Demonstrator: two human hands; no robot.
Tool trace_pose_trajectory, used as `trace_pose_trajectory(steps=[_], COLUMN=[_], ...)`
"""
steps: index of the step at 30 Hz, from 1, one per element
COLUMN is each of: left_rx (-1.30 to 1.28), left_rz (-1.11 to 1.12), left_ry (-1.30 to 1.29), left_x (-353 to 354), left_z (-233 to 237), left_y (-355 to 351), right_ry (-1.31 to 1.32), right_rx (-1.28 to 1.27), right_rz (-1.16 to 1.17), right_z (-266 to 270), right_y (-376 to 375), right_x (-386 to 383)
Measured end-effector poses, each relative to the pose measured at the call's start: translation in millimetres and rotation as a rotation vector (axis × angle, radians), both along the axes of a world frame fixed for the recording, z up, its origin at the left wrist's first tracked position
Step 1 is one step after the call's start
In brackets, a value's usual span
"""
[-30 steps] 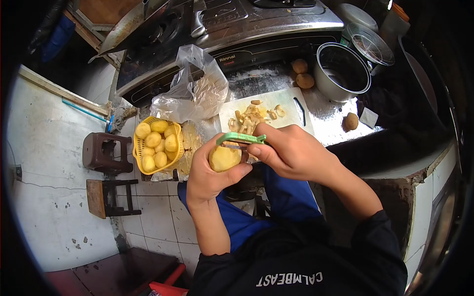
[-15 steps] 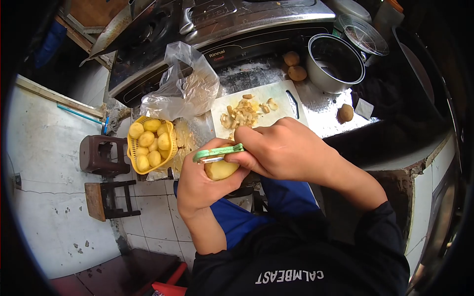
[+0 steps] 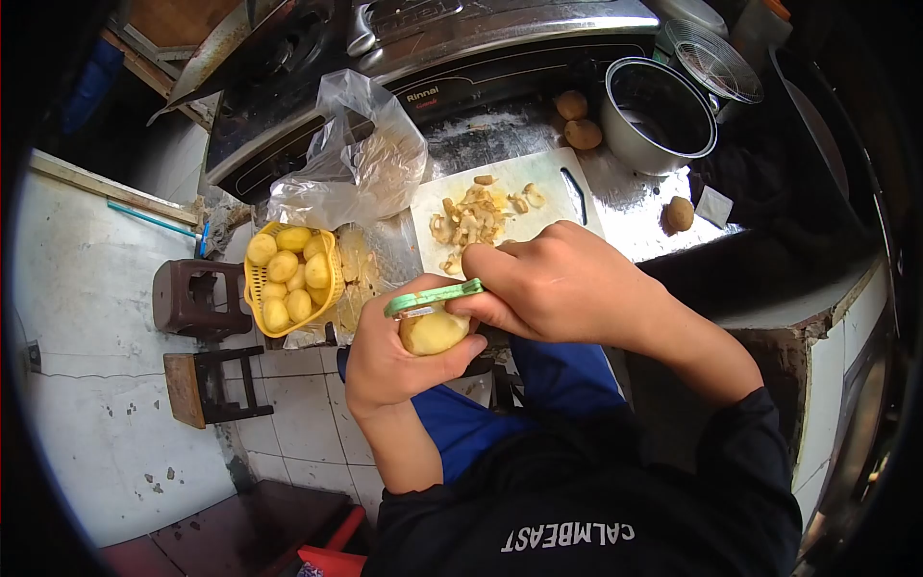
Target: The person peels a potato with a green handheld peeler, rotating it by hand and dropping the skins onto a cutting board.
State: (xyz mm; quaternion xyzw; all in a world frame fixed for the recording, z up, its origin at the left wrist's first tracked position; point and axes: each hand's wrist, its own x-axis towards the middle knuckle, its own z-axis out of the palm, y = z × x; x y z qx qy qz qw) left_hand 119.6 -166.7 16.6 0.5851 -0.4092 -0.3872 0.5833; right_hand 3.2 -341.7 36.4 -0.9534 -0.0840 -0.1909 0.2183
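Observation:
My left hand [image 3: 385, 351] is closed round a mostly peeled potato [image 3: 435, 333], pale yellow with some brown skin at its left end. In my right hand [image 3: 543, 284] is a green-handled peeler [image 3: 435, 296], gripped at its right end. Its metal blade lies against or just above the top of the potato; the exact contact is hard to see. Behind my hands, a white cutting board [image 3: 553, 216] carries a heap of potato peelings [image 3: 473, 216]. To the left, a yellow basket [image 3: 255, 279] holds several peeled potatoes [image 3: 282, 266].
A clear plastic bag [image 3: 365, 163] lies between the basket and the stove [image 3: 500, 67]. Two unpeeled potatoes [image 3: 582, 134] sit by a metal pot [image 3: 639, 144]; another brown potato [image 3: 680, 213] lies beside a small white packet [image 3: 713, 206]. Stools [image 3: 197, 298] stand at left.
The potato has turned slightly in my left hand, showing more of its brown-skinned end. The peeler has shifted a little to the right with my right hand.

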Motion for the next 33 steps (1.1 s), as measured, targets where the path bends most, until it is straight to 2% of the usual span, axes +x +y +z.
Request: trace_pose_trajectory(steps=[3,4,5,7,9,10,15,17,20,22,23,24,28,33], left_rx=[-0.013,0.003,0.001,0.001,0.013,0.027,-0.004,0.014,0.001,-0.025,-0.072,-0.119,-0.154,-0.166], left_rz=[-0.055,-0.065,-0.061,-0.015,-0.041,-0.035,0.008,0.036,0.141,0.215,0.280,0.344,0.350,0.378], left_ry=[-0.127,-0.250,-0.247,-0.029,-0.047,-0.022,0.059,0.085,0.127,0.147,0.079,0.011,-0.053,-0.127], left_x=[0.9,-3.8,-3.4,0.3,8.6,11.3,14.8,14.3,12.2,7.5,2.9,0.1,-5.0,-8.9], left_z=[8.2,14.4,12.2,5.7,-0.6,-5.9,-19.9,-23.0,-30.4,-31.4,-29.9,-29.1,-30.5,-28.0], left_y=[4.1,0.0,-0.7,-1.7,-4.5,-6.8,-14.4,-15.7,-17.2,-21.0,-23.9,-25.0,-20.9,-17.7], right_ry=[0.009,0.015,0.008,-0.006,0.046,0.057,0.133,0.000,0.117,0.111,0.110,0.093,0.023,0.025], right_rx=[-0.060,-0.059,0.006,0.076,0.332,0.375,0.342,0.310,0.451,0.424,0.401,0.235,0.108,0.122], right_rz=[-0.048,-0.045,-0.054,-0.065,-0.115,-0.159,-0.272,-0.313,-0.331,-0.265,-0.208,-0.229,-0.244,-0.240], right_z=[-4.6,-6.6,-7.9,-11.1,-13.9,-18.8,-49.5,-59.3,-34.0,-31.1,-31.3,-31.0,-30.8,-23.1], right_y=[-4.6,-3.5,-3.5,-5.7,-11.8,-15.9,-27.2,-28.4,-19.6,-5.0,3.3,11.7,19.0,22.4], right_x=[-0.5,0.1,2.4,7.5,14.0,16.1,25.5,26.4,17.9,7.7,0.9,-1.9,-2.2,-1.1])
